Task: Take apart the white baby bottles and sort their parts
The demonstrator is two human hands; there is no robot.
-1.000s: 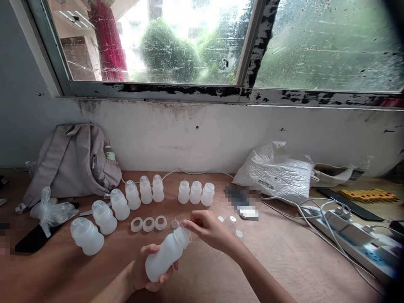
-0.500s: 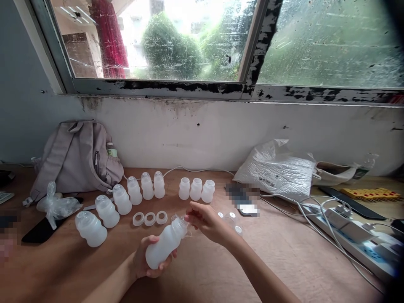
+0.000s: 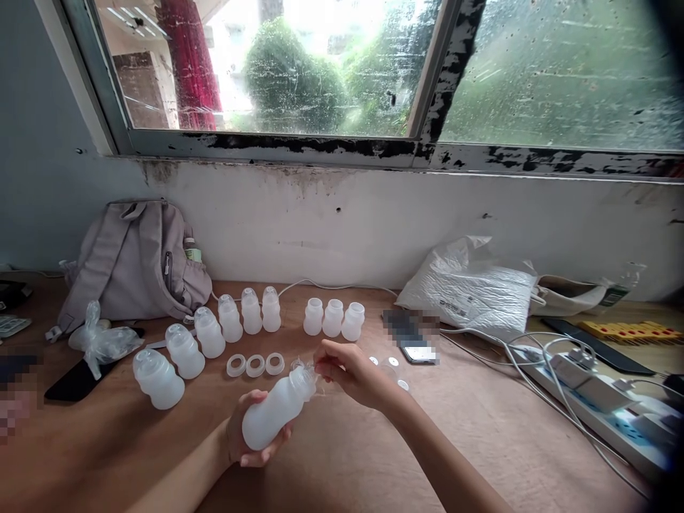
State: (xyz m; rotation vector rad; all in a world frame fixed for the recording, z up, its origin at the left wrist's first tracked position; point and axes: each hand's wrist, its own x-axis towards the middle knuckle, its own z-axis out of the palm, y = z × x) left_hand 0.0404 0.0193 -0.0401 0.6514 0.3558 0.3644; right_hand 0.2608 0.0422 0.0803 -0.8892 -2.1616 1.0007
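Observation:
My left hand [image 3: 256, 434] is wrapped round a frosted white baby bottle [image 3: 275, 413], tilted with its mouth up to the right. At the mouth is a clear, thin plastic piece [image 3: 303, 372], whose exact kind I cannot make out. My right hand [image 3: 345, 370] has its fingers pinched together on this clear piece. Behind the left hand, three white rings [image 3: 255, 365] lie in a row. Several capped bottles [image 3: 184, 350] stand in a curved line to the left. Three open bottles [image 3: 334, 318] stand upright farther back.
Small white discs [image 3: 402, 385] lie right of my right hand, near a phone [image 3: 420, 354]. A power strip [image 3: 598, 399] with tangled cables is at the right. A silver bag [image 3: 467, 288], a backpack [image 3: 133, 263] and a knotted plastic bag [image 3: 101, 338] sit toward the wall.
The view has shifted slightly. The held bottle tilts a little flatter, while the right hand stays pinched at its mouth. The standing bottles and rings have kept their places.

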